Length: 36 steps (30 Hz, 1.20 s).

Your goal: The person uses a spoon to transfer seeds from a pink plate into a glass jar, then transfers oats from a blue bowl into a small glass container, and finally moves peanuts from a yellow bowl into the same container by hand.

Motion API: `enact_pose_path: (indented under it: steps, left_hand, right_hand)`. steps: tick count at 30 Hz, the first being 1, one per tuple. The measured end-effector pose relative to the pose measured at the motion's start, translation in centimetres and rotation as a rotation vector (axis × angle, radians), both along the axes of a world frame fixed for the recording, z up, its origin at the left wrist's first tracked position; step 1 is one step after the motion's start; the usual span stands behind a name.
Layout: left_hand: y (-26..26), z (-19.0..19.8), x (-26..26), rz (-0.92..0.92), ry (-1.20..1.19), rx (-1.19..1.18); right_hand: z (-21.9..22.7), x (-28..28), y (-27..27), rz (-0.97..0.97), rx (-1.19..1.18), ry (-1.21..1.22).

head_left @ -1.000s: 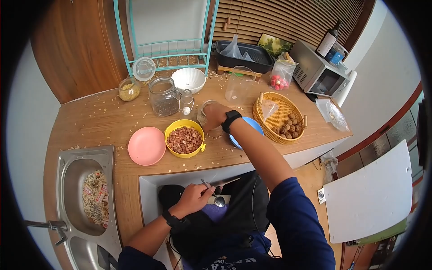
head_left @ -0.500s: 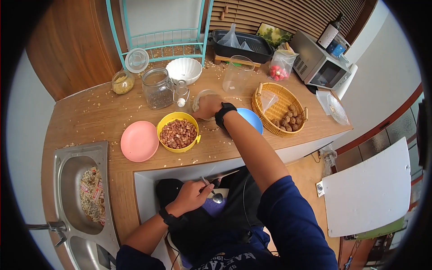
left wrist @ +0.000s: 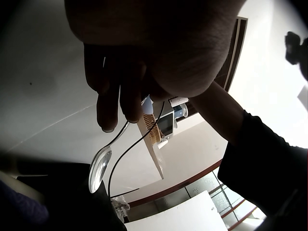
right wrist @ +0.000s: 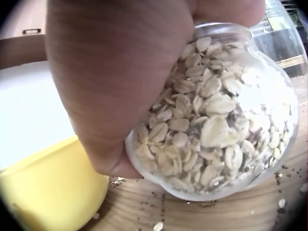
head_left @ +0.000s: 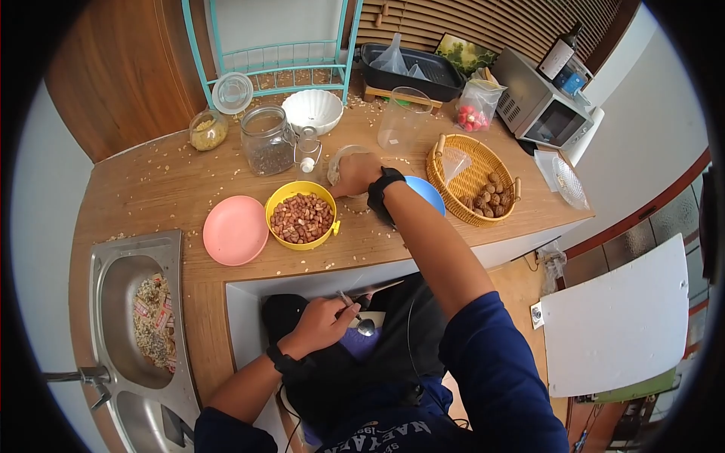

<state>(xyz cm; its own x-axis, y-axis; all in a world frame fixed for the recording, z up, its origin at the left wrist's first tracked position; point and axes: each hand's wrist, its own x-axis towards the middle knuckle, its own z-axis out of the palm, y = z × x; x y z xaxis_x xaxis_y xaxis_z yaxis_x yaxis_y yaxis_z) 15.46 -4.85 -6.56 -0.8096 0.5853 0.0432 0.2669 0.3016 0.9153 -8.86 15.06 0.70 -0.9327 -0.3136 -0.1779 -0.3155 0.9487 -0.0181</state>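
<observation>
My right hand (head_left: 359, 174) grips a small rounded glass jar (right wrist: 216, 185) on the wooden counter, its fingers round the neck and side. Rolled oats (right wrist: 211, 103) fill much of it, with small dark bits among them. Part of the jar is hidden behind the hand. Just to the left stands a yellow bowl (head_left: 302, 247) of peanuts (head_left: 302, 217). Low over my lap, my left hand (head_left: 321, 325) holds a metal spoon (left wrist: 100, 168) by its handle, the spoon's bowl hanging below the fingers.
A pink plate (head_left: 236, 230) lies left of the yellow bowl, near the sink (head_left: 113, 302). Behind stand a clip-top jar (head_left: 264, 140), a small bottle (head_left: 308, 143), a white bowl (head_left: 313, 109) and a clear cup (head_left: 402, 121). A blue plate (head_left: 427, 195) and wicker basket (head_left: 472, 162) are rightward.
The head view has shifted slightly, so the counter things sit higher in it. My right hand stays on the oat jar, and the left still holds the spoon.
</observation>
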Motion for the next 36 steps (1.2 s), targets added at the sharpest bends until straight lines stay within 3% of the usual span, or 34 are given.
enact_pose_path:
  steps: [23,32,36]
  left_hand:
    - [0.1,-0.6,0.1,-0.002,0.108,0.074]
    - [0.1,-0.5,0.3,-0.004,0.112,0.075]
    - [0.1,-0.1,0.3,-0.007,0.100,0.049]
  right_hand:
    - [0.5,0.6,0.2,-0.005,0.022,-0.035]
    - [-0.4,1.1,0.6,-0.003,-0.079,0.043]
    - [-2.5,0.8,1.3,0.066,-0.110,0.264]
